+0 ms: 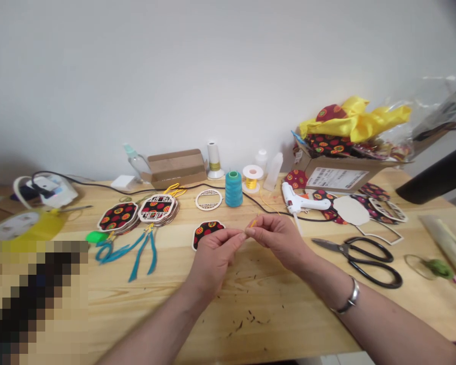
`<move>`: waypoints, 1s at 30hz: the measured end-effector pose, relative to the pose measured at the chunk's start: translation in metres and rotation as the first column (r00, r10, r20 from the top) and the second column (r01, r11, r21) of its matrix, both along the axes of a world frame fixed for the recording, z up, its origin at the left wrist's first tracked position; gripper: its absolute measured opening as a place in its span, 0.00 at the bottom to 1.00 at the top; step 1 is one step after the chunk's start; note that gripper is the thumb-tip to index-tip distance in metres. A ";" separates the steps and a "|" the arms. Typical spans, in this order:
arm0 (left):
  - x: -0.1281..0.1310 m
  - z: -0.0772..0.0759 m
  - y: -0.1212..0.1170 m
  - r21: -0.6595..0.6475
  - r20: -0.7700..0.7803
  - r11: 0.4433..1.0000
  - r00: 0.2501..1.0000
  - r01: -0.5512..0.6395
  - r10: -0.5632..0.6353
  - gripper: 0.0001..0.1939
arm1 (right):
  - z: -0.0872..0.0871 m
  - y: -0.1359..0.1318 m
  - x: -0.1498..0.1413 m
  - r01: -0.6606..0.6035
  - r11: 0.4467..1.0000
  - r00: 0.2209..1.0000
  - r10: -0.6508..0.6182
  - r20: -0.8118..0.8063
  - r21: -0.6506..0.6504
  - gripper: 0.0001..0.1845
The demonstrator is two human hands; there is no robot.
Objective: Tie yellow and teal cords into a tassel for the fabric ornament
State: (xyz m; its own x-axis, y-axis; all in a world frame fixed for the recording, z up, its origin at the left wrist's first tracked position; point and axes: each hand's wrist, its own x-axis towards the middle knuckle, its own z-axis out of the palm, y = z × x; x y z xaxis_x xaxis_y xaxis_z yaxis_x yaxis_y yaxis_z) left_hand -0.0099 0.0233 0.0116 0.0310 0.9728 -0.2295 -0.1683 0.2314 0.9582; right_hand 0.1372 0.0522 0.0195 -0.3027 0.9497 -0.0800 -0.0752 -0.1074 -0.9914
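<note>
My left hand (215, 256) and my right hand (275, 237) meet over the middle of the table, thumbs and forefingers pinched tip to tip. A thin yellow cord (254, 223) shows at the fingertips; most of it is hidden by my fingers. Behind my left hand lies a scalloped wooden piece with dark floral fabric (207, 230), partly covered by that hand. Beyond the hands stand a teal thread cone (233, 191) and a white spool of yellow cord (252, 183). A white glue gun (304, 203) lies just past my right hand.
Black-handled scissors (365, 256) lie right of my right arm. Stacked fabric-and-wood pieces (157, 209) with teal ribbons (142, 253) are at left. A round lattice frame (209, 200) lies behind. A cardboard box (334, 172) holds fabrics. A black cable crosses the back; dark scraps lie in front.
</note>
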 end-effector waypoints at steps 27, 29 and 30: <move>0.002 0.008 -0.003 0.195 -0.303 0.981 0.950 -0.008 0.068 0.06 | -0.002 0.002 0.004 -0.048 0.998 0.998 0.047 0.047 0.030 0.15; 0.002 0.009 -0.004 0.216 -0.318 0.976 0.945 -0.006 0.076 0.06 | -0.002 0.002 0.003 -0.046 0.999 0.998 0.045 0.038 0.023 0.15; 0.002 0.009 -0.005 0.224 -0.325 0.975 0.942 -0.004 0.079 0.06 | -0.002 0.001 0.003 -0.044 0.999 0.999 0.043 0.033 0.019 0.15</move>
State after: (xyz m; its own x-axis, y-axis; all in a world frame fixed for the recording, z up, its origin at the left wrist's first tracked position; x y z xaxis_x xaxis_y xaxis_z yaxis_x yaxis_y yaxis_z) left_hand -0.0082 0.0182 0.0203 -0.0519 0.9986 -0.0032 0.1612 0.0115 0.9869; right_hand 0.1402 0.0537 0.0179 -0.3412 0.9372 -0.0720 -0.0385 -0.0904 -0.9952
